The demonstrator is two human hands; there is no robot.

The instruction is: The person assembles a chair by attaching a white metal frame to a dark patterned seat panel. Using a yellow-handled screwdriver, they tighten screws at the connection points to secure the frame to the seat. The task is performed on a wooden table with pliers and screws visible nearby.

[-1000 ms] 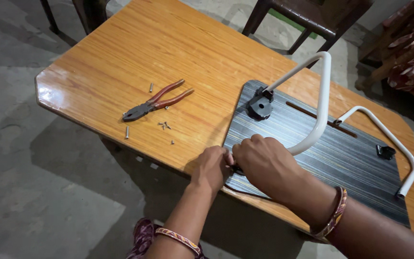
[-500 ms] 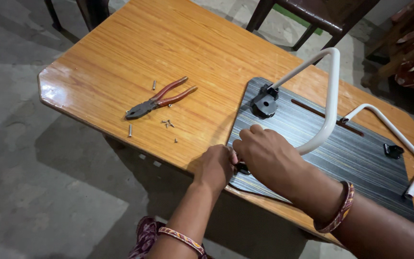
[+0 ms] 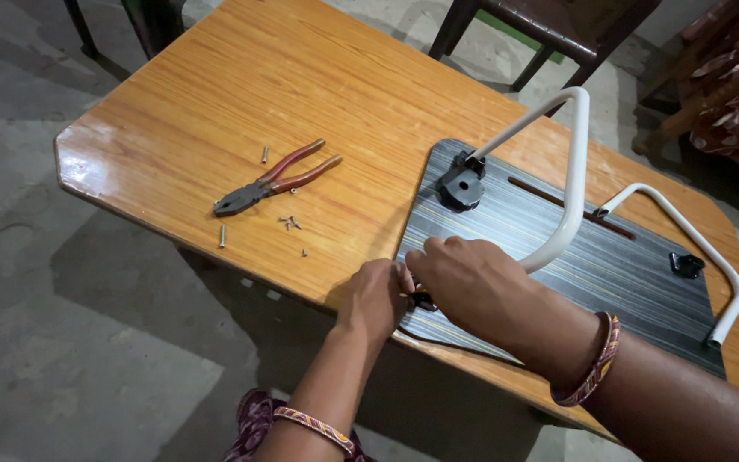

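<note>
Dark, striped laminate covered the small board (image 3: 549, 248) that lay flat on the wooden table (image 3: 215, 103), its long axis running from the near-left edge away toward the far right. Both hands met at its near corner: the left hand (image 3: 378, 295) and the right hand (image 3: 472, 287) were curled closed around a small black fitting (image 3: 423, 300), though how firmly either pinched it could not be told, since the fingers hid most of it. One white tube leg (image 3: 570, 180) already stood up in its black bracket (image 3: 461, 184) at the far-left corner, which suggested that end was partly fixed; its near end came down by the hands and looked, by my judgement, not yet fastened. A second white tube leg (image 3: 694, 244) lay toward the right end, near another black clip (image 3: 687, 264). Red-handled pliers (image 3: 275, 178) and loose screws (image 3: 288, 222) lay on the table to the left, well apart from the hands, so several fasteners seemed left to fit.
</note>
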